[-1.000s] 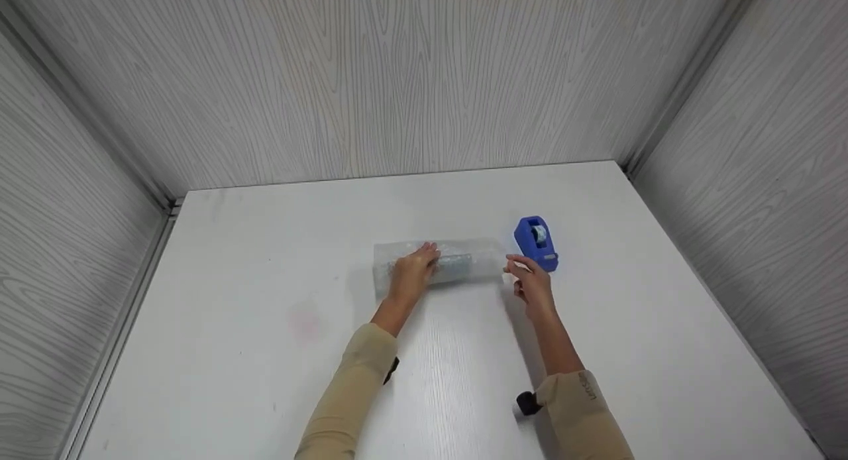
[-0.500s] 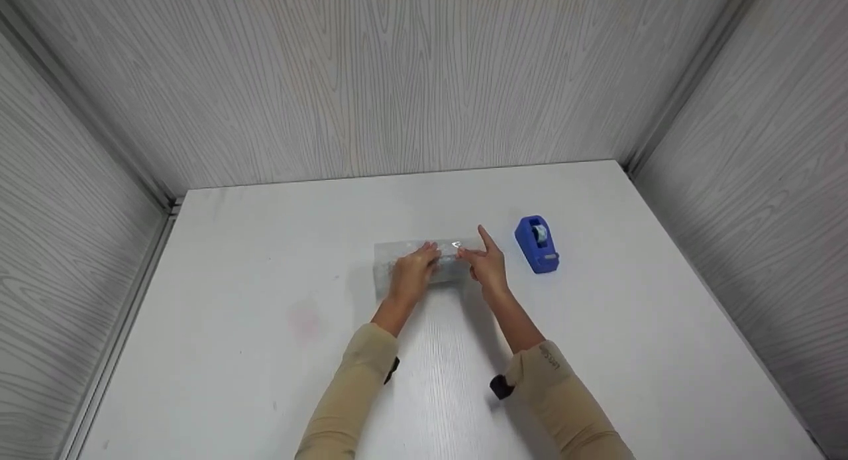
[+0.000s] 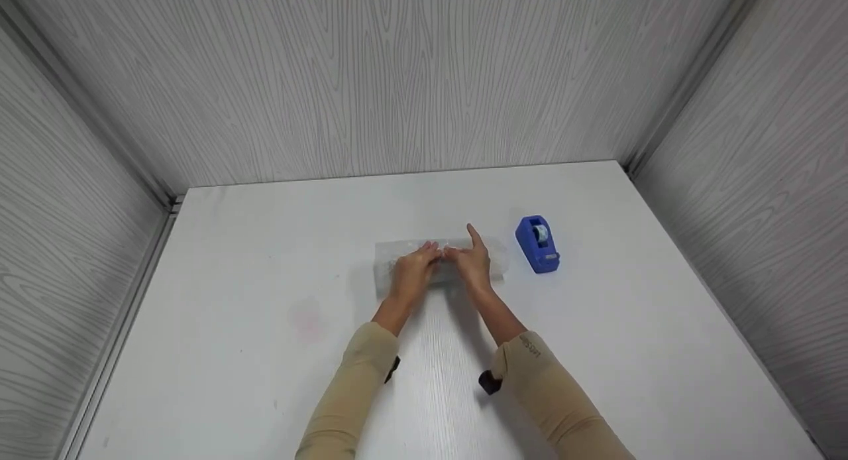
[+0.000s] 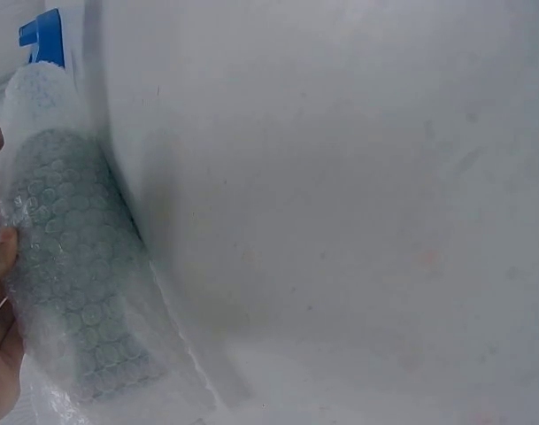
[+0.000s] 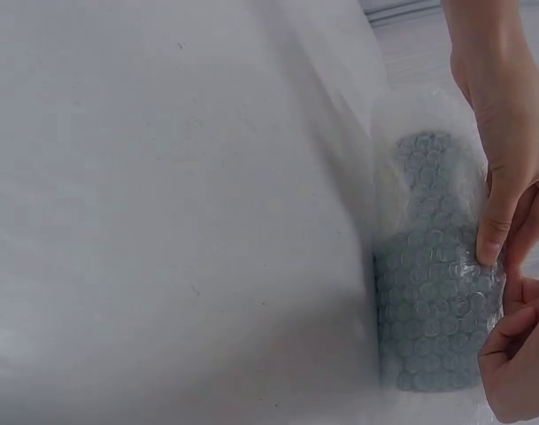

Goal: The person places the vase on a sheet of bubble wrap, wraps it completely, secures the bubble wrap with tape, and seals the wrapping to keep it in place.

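A bottle-shaped item rolled in bubble wrap (image 5: 433, 310) lies on its side on the white table. Loose wrap sticks out past both ends of the roll. My left hand (image 3: 412, 274) grips the roll, its thumb (image 5: 492, 239) pressing on the far edge. Beside it, my right hand (image 3: 474, 266) has its thumb and fingers bent together at the same far edge, with one finger pointing away. What its fingertips pinch is hidden in the head view and hard to make out, seemingly a small clear piece of tape. To the right stands a blue tape dispenser (image 3: 537, 244).
The white tabletop (image 3: 252, 314) carries the roll and the dispenser. Wood-grained grey panels rise behind (image 3: 411, 82) and on both sides. A black wrist device (image 3: 490, 382) hangs at the right sleeve.
My right hand has moved left from beside the tape dispenser to the wrapped roll, meeting the left hand's fingertips. A shiny bit showed at its fingertips midway. The left hand stays in place.
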Available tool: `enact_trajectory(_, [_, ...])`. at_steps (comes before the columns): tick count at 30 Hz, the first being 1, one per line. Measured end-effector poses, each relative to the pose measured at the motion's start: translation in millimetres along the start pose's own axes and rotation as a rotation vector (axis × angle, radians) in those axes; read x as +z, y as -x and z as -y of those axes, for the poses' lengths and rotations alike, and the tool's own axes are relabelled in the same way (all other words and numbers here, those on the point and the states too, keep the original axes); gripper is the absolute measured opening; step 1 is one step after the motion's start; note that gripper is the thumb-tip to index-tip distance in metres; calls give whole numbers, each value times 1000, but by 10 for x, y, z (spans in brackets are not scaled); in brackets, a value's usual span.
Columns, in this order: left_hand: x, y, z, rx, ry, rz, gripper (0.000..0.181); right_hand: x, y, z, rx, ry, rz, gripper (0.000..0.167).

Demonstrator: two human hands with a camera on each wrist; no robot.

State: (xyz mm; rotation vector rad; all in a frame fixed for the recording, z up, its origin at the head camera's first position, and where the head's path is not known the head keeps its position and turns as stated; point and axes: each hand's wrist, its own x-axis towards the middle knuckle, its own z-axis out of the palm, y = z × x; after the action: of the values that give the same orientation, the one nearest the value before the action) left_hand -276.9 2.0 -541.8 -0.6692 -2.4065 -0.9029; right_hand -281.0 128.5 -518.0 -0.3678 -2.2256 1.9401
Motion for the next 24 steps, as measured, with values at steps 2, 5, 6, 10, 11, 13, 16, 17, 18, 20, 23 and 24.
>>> enact_trajectory(2, [6, 4, 3, 4, 5, -7, 22, 9, -2, -9, -6, 18, 0, 71])
enact_trajectory(5, [10, 9, 4, 11, 0, -15, 22, 9, -6, -17, -22, 80, 0, 71])
enact_trajectory(6, [10, 10, 4, 13, -3, -17, 22, 8, -7, -17, -30, 93, -1, 70])
enact_trajectory(10, [10, 8, 0, 23, -19, -25, 21, -2, -3, -7, -54, 107, -13, 67])
enact_trajectory(11, [10, 6, -2, 25, -17, -29, 21, -5, -2, -3, -55, 107, -16, 67])
enact_trajectory(13, [11, 5, -1, 30, -8, -33, 21, -11, 0, -1, -49, 119, -20, 67])
enact_trajectory(16, [12, 3, 2, 36, 7, -41, 20, -19, -2, 3, -43, 162, -18, 67])
enact_trajectory(17, [14, 1, 4, 40, 11, -41, 20, -21, -5, 6, -40, 175, -16, 67])
enact_trajectory(18, [17, -2, 7, 41, 9, -39, 19, -22, -8, 8, -36, 184, -12, 67])
enact_trajectory(20, [19, -5, 11, 41, -4, -36, 19, -24, -17, 13, -31, 195, -1, 67])
enact_trajectory(23, [21, -9, 16, 41, -21, -37, 21, -24, -36, 17, -34, 217, 12, 67])
enact_trajectory(24, [21, -9, 17, 41, -26, -38, 21, -26, -43, 18, -40, 225, 17, 67])
